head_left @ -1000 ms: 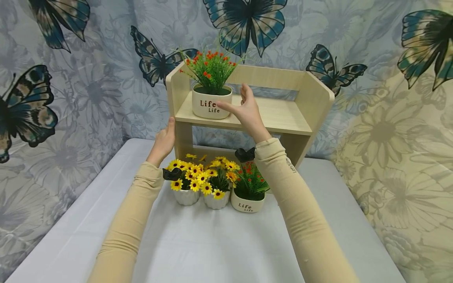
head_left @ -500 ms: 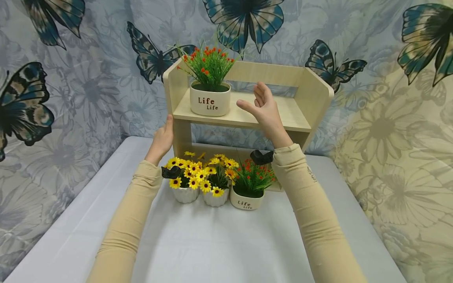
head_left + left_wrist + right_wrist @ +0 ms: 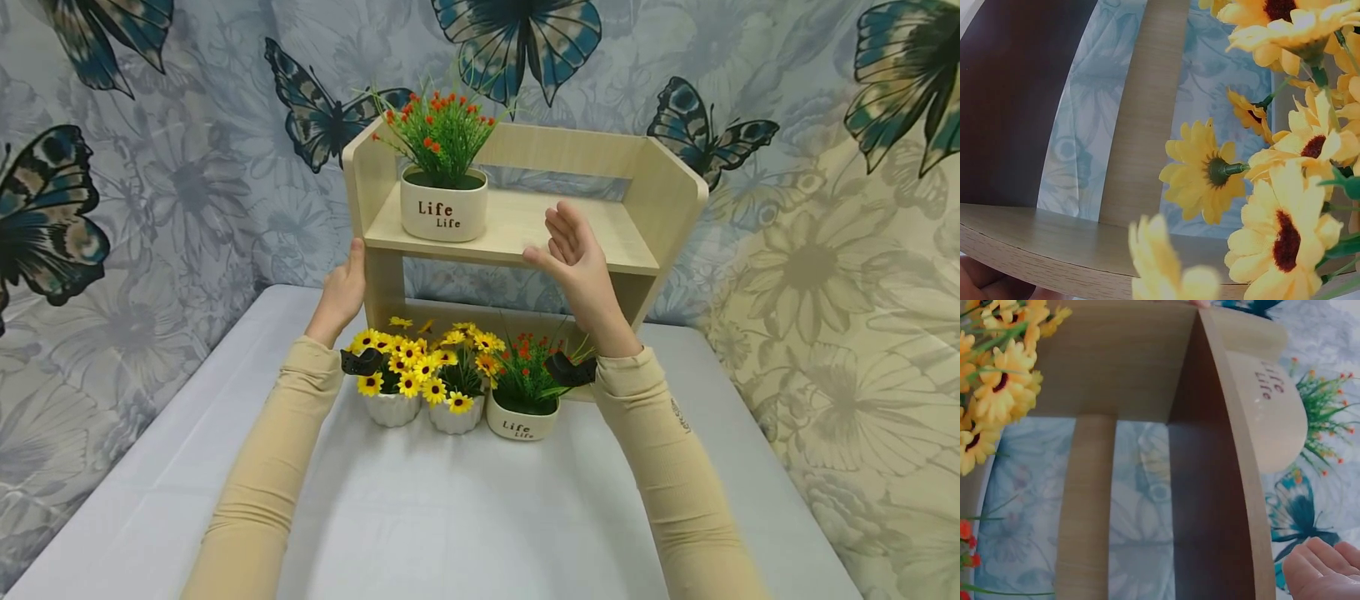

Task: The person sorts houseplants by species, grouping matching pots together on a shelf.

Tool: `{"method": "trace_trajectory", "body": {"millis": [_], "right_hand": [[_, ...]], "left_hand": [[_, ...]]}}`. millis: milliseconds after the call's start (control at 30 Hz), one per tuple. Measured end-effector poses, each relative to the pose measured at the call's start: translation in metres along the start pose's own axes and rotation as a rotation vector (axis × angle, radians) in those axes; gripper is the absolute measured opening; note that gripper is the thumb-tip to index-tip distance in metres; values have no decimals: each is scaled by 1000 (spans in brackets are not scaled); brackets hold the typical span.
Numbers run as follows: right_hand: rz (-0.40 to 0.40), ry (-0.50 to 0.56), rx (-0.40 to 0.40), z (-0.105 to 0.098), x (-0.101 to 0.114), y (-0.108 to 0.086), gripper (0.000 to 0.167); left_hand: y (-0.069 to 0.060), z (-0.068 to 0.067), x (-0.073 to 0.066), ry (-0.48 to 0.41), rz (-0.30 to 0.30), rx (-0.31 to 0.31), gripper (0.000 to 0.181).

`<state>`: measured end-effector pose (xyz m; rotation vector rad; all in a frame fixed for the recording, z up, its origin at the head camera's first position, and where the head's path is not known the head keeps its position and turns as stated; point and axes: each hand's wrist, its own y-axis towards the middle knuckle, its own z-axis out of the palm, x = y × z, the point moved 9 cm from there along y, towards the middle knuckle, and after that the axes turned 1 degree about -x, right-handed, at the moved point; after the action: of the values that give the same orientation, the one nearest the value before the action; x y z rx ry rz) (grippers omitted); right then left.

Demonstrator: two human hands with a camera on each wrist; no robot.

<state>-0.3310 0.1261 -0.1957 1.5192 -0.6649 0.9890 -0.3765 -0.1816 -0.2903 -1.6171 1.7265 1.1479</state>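
Note:
A small wooden shelf (image 3: 420, 243) stands on the table, with an oval white "Life" pot (image 3: 442, 215) of red-flowered grass on the left of its upper board. My left hand (image 3: 339, 296) touches the outside of the shelf's left side panel, thumb pointing up near the front edge; its other fingers are mostly hidden in the head view. In front of the upper board's right half is my right hand (image 3: 587, 279), fingers extended, thumb apart, holding nothing. In the right wrist view the right hand (image 3: 1325, 570) shows at the lower right, apart from the pot (image 3: 1275, 415).
Before the shelf stand two white pots of yellow flowers, the left pot (image 3: 393, 410) and the middle pot (image 3: 455, 416), beside a second "Life" pot (image 3: 522, 421) of red flowers. A white cloth covers the table (image 3: 450, 517). Behind hangs a butterfly-patterned backdrop (image 3: 217, 192).
My right hand has left the pot on the upper board and moved right, then down and toward me. The pot stays put. My left hand remains at the shelf's side.

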Motion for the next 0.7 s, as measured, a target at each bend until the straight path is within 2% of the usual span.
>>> {"method": "trace_trajectory", "body": {"millis": [167, 333, 700], "right_hand": [[-32, 46, 25, 0, 3, -17, 83], [-46, 48, 64, 3, 4, -36, 82], [-49, 100, 144, 17, -12, -71, 93]], "left_hand": [[0, 1, 2, -8, -6, 3, 91], [0, 0, 1, -11, 2, -4, 89], [0, 1, 1, -12, 8, -17, 89]]}}
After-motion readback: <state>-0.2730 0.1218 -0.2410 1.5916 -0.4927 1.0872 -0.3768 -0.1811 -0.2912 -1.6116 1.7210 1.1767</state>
